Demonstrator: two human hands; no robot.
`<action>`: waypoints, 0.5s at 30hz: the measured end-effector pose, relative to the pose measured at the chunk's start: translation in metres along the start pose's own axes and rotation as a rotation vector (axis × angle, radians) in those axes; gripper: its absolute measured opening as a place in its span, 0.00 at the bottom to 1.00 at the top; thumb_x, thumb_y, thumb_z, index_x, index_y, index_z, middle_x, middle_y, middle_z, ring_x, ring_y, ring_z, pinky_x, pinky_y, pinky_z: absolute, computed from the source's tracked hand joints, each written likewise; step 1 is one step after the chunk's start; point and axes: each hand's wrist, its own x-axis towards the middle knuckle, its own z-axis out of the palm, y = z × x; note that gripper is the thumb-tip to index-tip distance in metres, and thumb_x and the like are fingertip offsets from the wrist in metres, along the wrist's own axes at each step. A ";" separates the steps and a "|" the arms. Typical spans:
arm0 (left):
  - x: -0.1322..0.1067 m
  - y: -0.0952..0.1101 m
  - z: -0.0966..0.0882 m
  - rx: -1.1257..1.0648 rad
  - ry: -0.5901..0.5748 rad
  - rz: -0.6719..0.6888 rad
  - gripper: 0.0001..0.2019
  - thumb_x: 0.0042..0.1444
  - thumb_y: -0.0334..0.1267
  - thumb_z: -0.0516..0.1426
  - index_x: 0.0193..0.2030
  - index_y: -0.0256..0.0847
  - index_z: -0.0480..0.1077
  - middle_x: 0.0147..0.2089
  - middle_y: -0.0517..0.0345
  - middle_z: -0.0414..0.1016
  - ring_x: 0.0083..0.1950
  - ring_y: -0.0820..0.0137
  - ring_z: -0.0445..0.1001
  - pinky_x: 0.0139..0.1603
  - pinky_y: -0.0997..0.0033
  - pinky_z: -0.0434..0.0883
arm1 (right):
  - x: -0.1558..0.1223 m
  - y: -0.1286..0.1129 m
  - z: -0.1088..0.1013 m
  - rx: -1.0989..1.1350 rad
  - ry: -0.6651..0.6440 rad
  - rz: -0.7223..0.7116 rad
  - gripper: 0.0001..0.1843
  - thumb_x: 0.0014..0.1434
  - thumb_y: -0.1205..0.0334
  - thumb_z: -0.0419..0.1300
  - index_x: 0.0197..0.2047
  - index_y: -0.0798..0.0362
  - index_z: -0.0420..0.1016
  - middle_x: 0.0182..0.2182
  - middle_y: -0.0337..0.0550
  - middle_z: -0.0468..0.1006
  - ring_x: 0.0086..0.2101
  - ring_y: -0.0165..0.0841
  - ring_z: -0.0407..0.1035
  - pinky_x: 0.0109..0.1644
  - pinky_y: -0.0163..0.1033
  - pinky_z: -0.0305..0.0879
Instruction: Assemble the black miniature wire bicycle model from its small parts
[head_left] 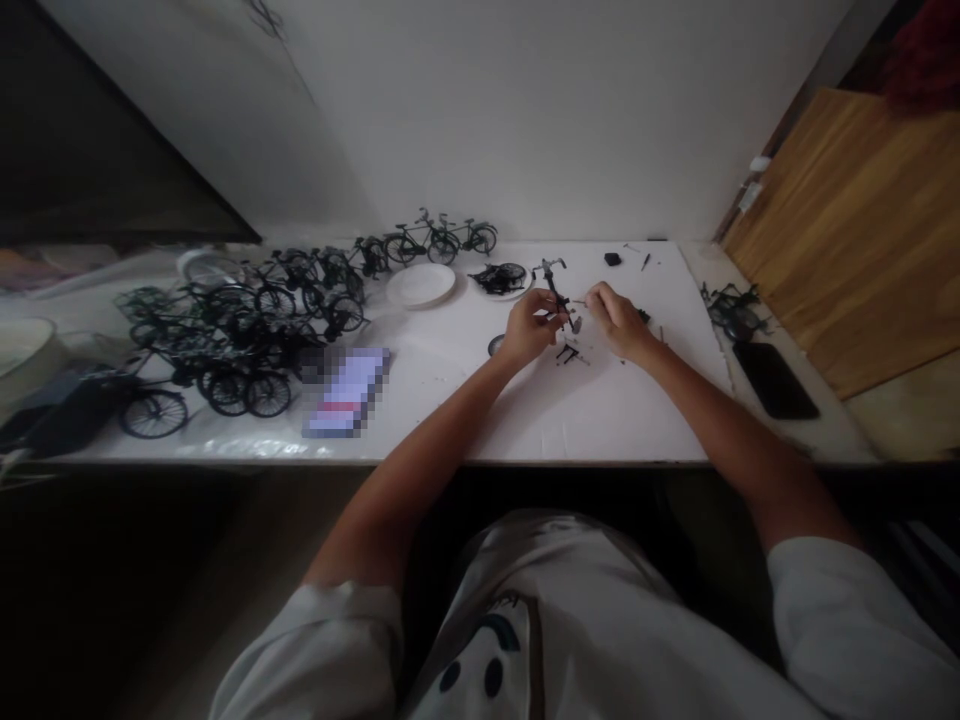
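Observation:
My left hand [529, 326] is closed around a small black miniature bicycle frame [555, 284] with handlebars sticking up, held just above the white table [570, 410]. My right hand [619, 318] is pinched on a thin small part close to the frame; I cannot make out what it is. Small black loose parts [571, 353] lie on the table right below both hands.
Several finished black miniature bicycles [240, 330] crowd the table's left side, more stand at the back [439, 240]. A white plate [421, 285] and a plate of black parts [501, 278] sit behind. A blurred card [346, 391], a black phone [775, 379] and a wooden board [855, 240] lie around.

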 end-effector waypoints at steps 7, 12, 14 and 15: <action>0.001 0.001 0.001 -0.154 -0.031 0.032 0.13 0.62 0.35 0.70 0.45 0.40 0.69 0.36 0.61 0.80 0.20 0.80 0.70 0.20 0.78 0.69 | 0.004 -0.002 0.008 0.125 0.200 -0.097 0.26 0.74 0.32 0.57 0.40 0.47 0.73 0.37 0.44 0.79 0.35 0.37 0.69 0.43 0.44 0.65; 0.001 0.005 -0.001 -0.160 -0.074 0.023 0.11 0.64 0.37 0.69 0.46 0.39 0.74 0.39 0.56 0.83 0.23 0.81 0.69 0.24 0.78 0.71 | 0.002 -0.008 0.009 0.196 0.259 -0.075 0.28 0.71 0.30 0.62 0.41 0.48 0.77 0.34 0.41 0.76 0.31 0.33 0.64 0.39 0.43 0.63; 0.001 0.005 -0.001 -0.148 -0.074 0.025 0.10 0.63 0.36 0.69 0.47 0.38 0.74 0.38 0.56 0.84 0.24 0.80 0.69 0.24 0.77 0.70 | 0.000 -0.012 0.008 0.186 0.247 -0.059 0.29 0.70 0.29 0.62 0.40 0.49 0.78 0.28 0.37 0.70 0.28 0.32 0.58 0.36 0.42 0.59; 0.000 0.005 -0.002 -0.140 -0.074 0.029 0.09 0.63 0.35 0.68 0.47 0.38 0.75 0.38 0.56 0.84 0.24 0.80 0.69 0.24 0.77 0.70 | 0.000 -0.013 0.007 0.179 0.235 -0.045 0.30 0.69 0.28 0.62 0.39 0.49 0.79 0.26 0.35 0.66 0.27 0.31 0.56 0.34 0.42 0.57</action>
